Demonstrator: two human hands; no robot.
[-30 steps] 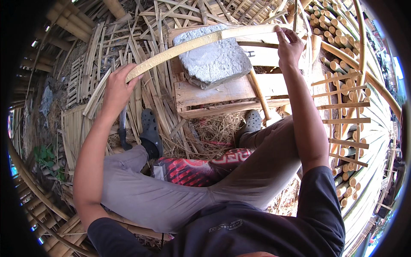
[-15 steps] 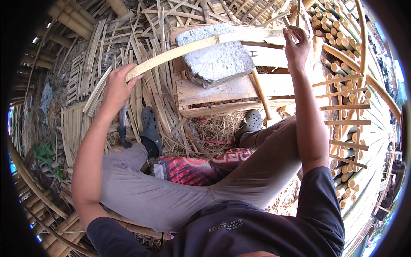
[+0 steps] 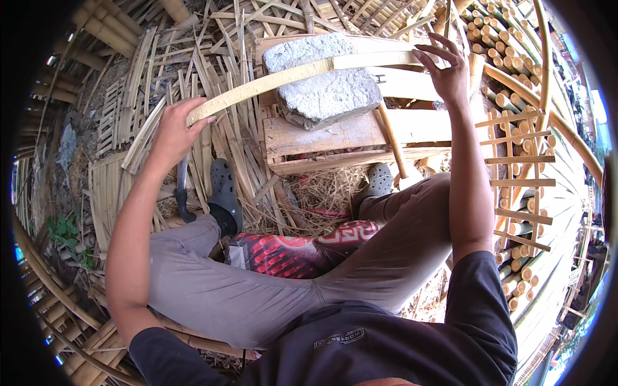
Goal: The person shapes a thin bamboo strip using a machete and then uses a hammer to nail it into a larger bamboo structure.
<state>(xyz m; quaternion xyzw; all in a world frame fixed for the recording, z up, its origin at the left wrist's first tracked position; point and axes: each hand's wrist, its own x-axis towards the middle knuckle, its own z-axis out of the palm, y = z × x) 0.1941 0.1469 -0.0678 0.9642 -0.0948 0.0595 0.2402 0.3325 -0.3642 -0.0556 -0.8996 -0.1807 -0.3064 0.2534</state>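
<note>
A: Where is the bamboo strip (image 3: 296, 73)?

B: Held up in front of the person, crossing over the grey stone block (image 3: 331, 100) in this view, and arched, its middle standing above a straight line between its ends.

A: And the hands?

B: The left hand (image 3: 177, 132) is clamped on the strip's left end, thumb on one side and fingers behind. The right hand (image 3: 449, 74) is at the other end, outer fingers spread; whether its thumb and forefinger actually pinch the tip or only touch it, I can't tell.

A: How would you handle it well?

B: I'd leave the left grip firm and steady the far end with light fingertips, since split edges are probably sharp: pressing on the flat faces seems safer than sliding along the rim. I'd also mind the node near the middle, where the strip likely bends less evenly; a gentle, equal load from both ends should suit it.

A: Anything close by to mind?

B: The block sits on the plank counter (image 3: 306, 138), with a wooden tool handle (image 3: 389, 138) leaning beside it. Near the left clog (image 3: 223, 183) is a dark curved handle (image 3: 183, 199), so I'd lift the strip clear of all three.
</note>
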